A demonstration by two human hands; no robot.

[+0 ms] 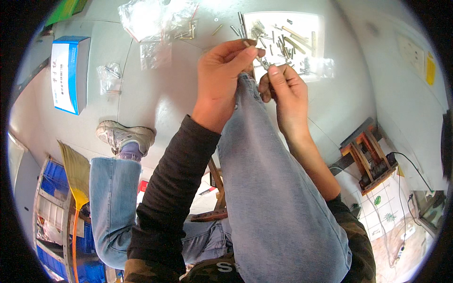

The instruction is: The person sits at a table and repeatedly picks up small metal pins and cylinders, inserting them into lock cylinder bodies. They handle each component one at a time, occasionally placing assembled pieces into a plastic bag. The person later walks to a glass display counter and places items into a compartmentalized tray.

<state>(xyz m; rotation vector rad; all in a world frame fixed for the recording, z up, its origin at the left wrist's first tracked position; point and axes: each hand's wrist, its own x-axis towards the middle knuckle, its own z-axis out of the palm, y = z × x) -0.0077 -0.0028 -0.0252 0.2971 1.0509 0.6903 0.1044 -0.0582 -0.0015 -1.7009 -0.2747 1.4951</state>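
Note:
My left hand point(221, 78) is closed in a pinch over my raised knee, holding one end of a small, thin metal piece point(259, 61). The thumb and forefinger of my right hand point(287, 89) close on its other end, just to the right. Fingers cover much of the piece, so its exact kind cannot be made out. Just beyond both hands lies a white sheet or tray point(309, 23) scattered with several small metal pins and rods point(285, 47). A few more short metal rods point(234, 30) lie by its left edge.
Clear plastic bags point(155, 21) lie at the far middle, with a smaller bag of parts point(109, 78) to the left. A blue and white box point(71, 75) stands further left. A broom point(75, 174) leans by a rack with blue bins point(54, 179). A wooden stool point(368, 153) is at right.

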